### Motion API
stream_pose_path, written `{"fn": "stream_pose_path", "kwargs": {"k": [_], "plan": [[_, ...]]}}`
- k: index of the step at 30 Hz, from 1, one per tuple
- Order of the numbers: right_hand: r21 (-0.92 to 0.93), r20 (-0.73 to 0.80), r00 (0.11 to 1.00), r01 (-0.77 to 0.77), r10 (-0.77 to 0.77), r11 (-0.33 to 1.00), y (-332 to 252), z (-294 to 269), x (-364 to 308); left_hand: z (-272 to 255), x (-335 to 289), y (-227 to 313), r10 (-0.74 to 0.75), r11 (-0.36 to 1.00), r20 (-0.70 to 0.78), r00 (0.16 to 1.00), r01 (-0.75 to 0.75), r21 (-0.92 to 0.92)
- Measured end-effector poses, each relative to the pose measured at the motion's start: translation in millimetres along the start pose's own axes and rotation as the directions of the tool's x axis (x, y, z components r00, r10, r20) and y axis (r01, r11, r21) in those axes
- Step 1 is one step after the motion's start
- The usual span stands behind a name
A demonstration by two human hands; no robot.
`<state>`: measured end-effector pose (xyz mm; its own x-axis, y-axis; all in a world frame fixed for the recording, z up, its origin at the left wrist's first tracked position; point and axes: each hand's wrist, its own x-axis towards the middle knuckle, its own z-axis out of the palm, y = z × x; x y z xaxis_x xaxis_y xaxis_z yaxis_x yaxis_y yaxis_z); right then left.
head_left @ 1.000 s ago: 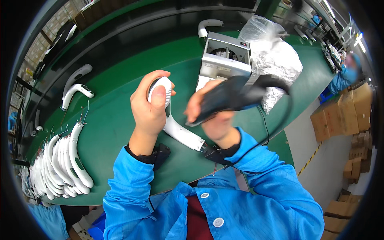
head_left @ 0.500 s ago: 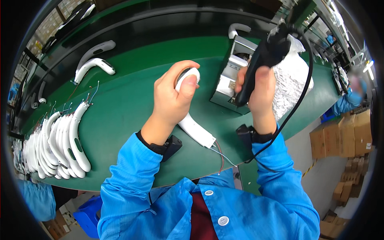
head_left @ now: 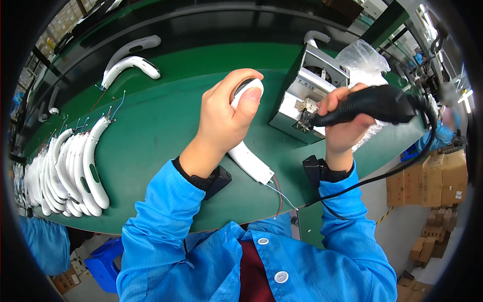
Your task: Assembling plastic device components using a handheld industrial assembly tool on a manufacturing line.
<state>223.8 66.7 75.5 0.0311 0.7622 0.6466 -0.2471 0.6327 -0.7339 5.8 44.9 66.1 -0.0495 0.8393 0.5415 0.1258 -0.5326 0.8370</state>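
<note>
My left hand (head_left: 226, 118) grips a curved white plastic part (head_left: 249, 161) near its upper end, thumb pressed on its grey tip. Thin red and blue wires trail from the part's lower end over the green table (head_left: 151, 131). My right hand (head_left: 342, 126) is closed around a black electric screwdriver (head_left: 372, 105), held level, with its tip pointing left at a small metal box-shaped machine (head_left: 307, 98). A black cable runs from the screwdriver down past my right wrist.
A row of several identical white curved parts (head_left: 70, 171) lies at the table's left. Two more white parts (head_left: 131, 65) lie at the far left. A clear plastic bag (head_left: 362, 58) sits behind the machine. Cardboard boxes (head_left: 443, 176) stand on the floor at right.
My right hand has swung the screwdriver from upright to level, its tip now at the metal machine. My left hand still holds the white part, shifted a little.
</note>
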Motion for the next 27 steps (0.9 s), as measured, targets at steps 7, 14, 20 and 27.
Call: {"fn": "stream_pose_path", "kwargs": {"k": [7,14,20,27], "plan": [[-0.105,0.058,0.989,-0.129,0.135,0.986,-3.7,15.1,0.7,-2.6,-3.9,-0.6,0.000,1.000,-0.012,1.000,0.000,-0.010],[-0.054,-0.086,0.996,-0.017,0.012,0.998,-17.9,6.0,1.8,-1.2,-0.6,0.3,0.034,0.999,-0.019,0.999,-0.034,0.006],[-0.065,0.008,0.997,0.081,-0.080,0.995,-7.1,0.8,-0.9,0.2,-1.9,-0.4,0.023,1.000,-0.014,1.000,-0.023,0.000],[-0.169,0.059,0.994,-0.077,0.088,0.983,-1.9,18.7,20.7,-3.3,-5.4,1.6,-0.023,1.000,0.002,1.000,0.023,0.008]]}}
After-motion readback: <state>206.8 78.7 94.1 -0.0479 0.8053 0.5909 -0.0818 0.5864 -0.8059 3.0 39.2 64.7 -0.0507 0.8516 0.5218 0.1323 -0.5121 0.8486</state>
